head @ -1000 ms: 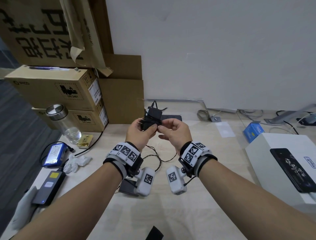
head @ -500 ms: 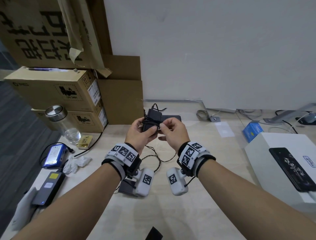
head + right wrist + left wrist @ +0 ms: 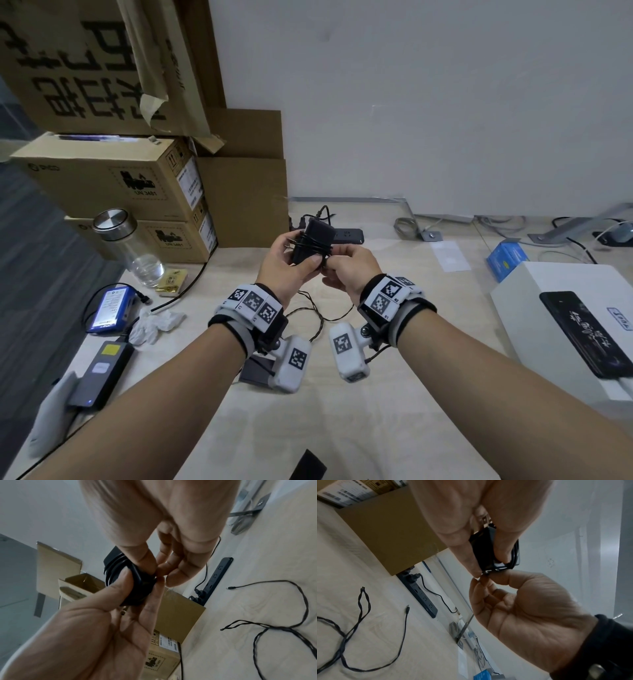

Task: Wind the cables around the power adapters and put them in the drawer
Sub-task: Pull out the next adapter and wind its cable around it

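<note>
A black power adapter with its thin cable wound round it is held up over the table between both hands. My left hand grips the adapter body, thumb on the near face, metal plug prongs showing between its fingers. My right hand pinches the cable end at the adapter's near corner. A second black adapter lies on the table under my left wrist, partly hidden, and a loose cable lies unwound nearby. No drawer is in view.
A black power strip lies by the wall behind the hands. Cardboard boxes are stacked at the left, with a glass bottle, a blue battery pack and a long black charger brick. A white box stands at the right.
My right hand's fingers have slid from over the adapter down to its near corner and now pinch the cable end there. The left hand keeps its grip; the adapter has barely moved.
</note>
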